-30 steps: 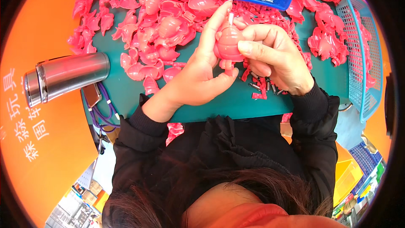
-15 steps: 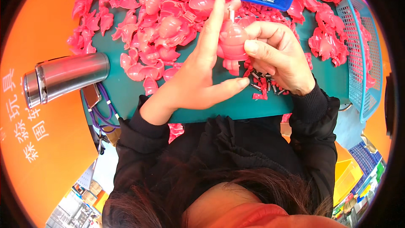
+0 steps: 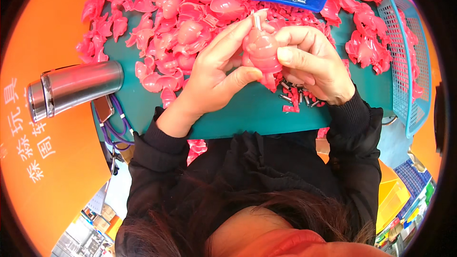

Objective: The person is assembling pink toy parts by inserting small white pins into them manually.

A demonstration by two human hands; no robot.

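Between my two hands, above the near part of the green table, is a glossy pink plastic toy figure (image 3: 264,51). A short silver metal tube (image 3: 257,22) stands out of its top. My right hand (image 3: 314,62) is closed on the figure's right side, thumb in front. My left hand (image 3: 216,74) is closed around its left side. The left thumb rests low on the figure, and the fingertips reach up behind the metal tube. Just below the right hand lies a small heap of dark metal tubes and pink bits (image 3: 299,96).
Loose pink shell parts (image 3: 190,31) cover the far table (image 3: 266,123). A blue bin (image 3: 314,4) of silver tubes stands at the back. A steel flask (image 3: 85,83) and purple cord (image 3: 124,126) are at the left. A light-blue basket (image 3: 402,66) stands at the right edge.
My left hand has gone from spread fingers to curling around the figure. The figure has tilted and come slightly nearer. The blue bin and shell parts shift only slightly in the picture.
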